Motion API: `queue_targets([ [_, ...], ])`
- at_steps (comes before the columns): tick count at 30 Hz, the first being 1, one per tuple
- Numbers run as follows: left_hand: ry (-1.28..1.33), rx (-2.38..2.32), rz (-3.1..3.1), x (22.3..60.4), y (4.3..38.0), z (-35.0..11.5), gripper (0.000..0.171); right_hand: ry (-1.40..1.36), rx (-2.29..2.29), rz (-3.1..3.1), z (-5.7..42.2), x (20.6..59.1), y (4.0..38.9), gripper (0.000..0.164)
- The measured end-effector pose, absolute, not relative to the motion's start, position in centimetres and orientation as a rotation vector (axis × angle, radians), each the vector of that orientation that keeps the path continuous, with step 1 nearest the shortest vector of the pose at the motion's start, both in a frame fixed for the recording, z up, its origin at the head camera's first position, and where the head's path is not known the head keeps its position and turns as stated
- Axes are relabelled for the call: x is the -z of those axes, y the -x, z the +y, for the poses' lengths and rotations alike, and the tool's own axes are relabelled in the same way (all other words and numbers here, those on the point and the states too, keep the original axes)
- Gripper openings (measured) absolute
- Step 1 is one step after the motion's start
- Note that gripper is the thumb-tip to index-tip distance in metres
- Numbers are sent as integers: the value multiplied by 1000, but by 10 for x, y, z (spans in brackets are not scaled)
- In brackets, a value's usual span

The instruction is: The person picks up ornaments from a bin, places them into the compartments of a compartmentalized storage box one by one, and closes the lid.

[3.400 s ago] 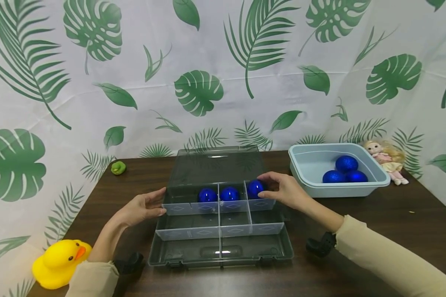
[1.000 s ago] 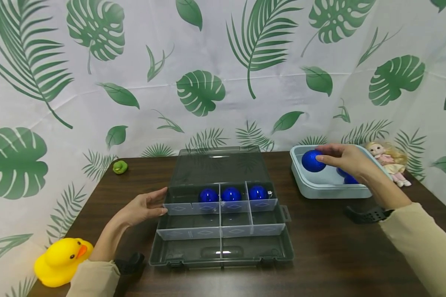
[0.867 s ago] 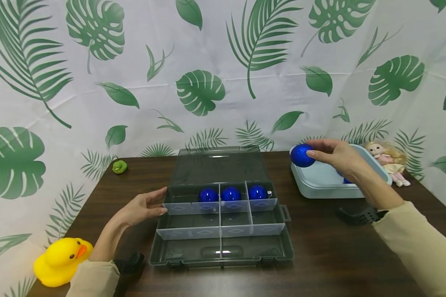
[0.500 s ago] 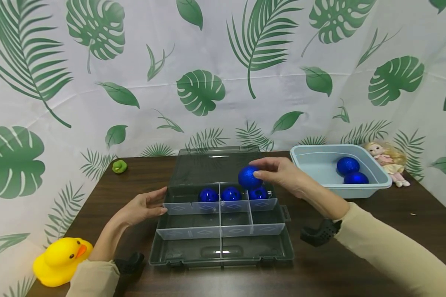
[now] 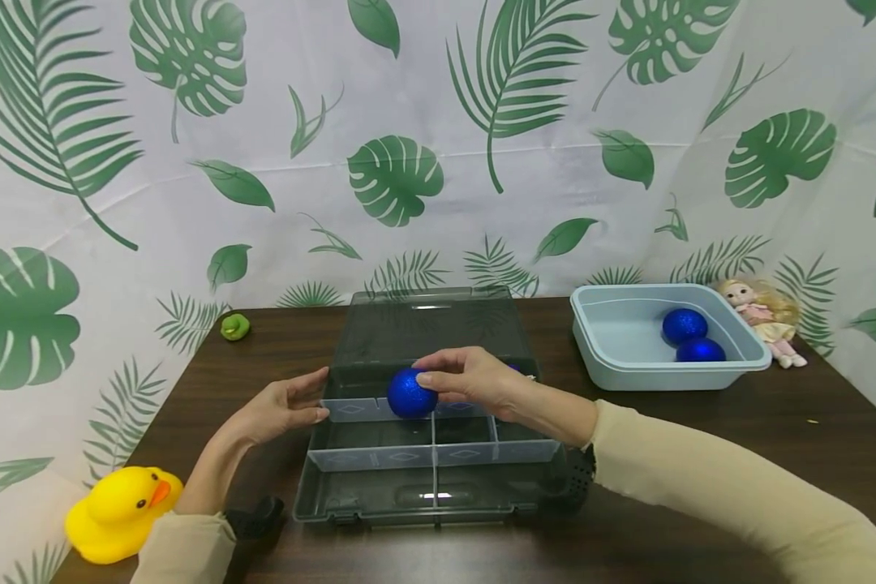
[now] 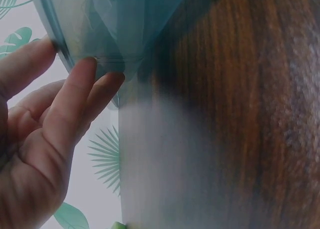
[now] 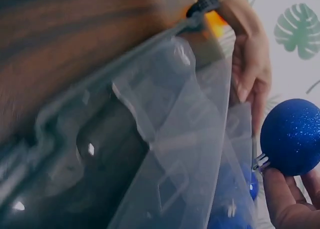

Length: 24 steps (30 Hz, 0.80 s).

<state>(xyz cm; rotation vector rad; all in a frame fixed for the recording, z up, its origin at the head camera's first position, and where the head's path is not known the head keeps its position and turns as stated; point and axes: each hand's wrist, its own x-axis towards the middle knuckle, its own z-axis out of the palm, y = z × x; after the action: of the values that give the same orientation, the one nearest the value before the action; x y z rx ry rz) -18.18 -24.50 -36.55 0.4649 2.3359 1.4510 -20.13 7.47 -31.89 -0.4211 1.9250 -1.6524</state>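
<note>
In the head view my right hand [image 5: 482, 381] pinches a glittery blue Christmas ball [image 5: 411, 393] between thumb and fingers, over the back row of a clear grey divided box [image 5: 365, 495]. Its silver cap [image 7: 261, 162] shows in the right wrist view. My left hand [image 5: 281, 410] rests its fairly straight fingers against the box's left side; the left wrist view has the fingertips [image 6: 85, 66] right at the wall. Shiny blue balls [image 7: 230, 221] sit in the back compartments, mostly hidden by my right hand and the held ball in the head view.
A light blue basin [image 5: 606, 375] with two blue balls [image 5: 684, 327] stands at the back right, a doll [image 5: 762, 320] beside it. A yellow rubber duck [image 5: 120, 515] sits at the front left, a small green figure [image 5: 235, 327] at the back left. The box lid [image 5: 431, 324] lies open behind.
My right hand set a shiny ball in the back right compartment, took a glittery ball from the basin and carried it left over the box. My left hand has stayed in place.
</note>
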Motion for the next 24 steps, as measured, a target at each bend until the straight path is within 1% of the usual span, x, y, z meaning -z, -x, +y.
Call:
queue_targets([
  [15, -447, -1492, 2302, 368, 181, -246, 75, 360, 1728, 1793, 60, 322, 193, 38],
  [20, -446, -1489, 2309, 367, 180, -245, 75, 391, 1715, 1836, 57, 321, 192, 38],
  [24, -445, -1487, 2316, 367, 180, -245, 75, 466, 1605, 1970, 57, 328, 189, 36],
])
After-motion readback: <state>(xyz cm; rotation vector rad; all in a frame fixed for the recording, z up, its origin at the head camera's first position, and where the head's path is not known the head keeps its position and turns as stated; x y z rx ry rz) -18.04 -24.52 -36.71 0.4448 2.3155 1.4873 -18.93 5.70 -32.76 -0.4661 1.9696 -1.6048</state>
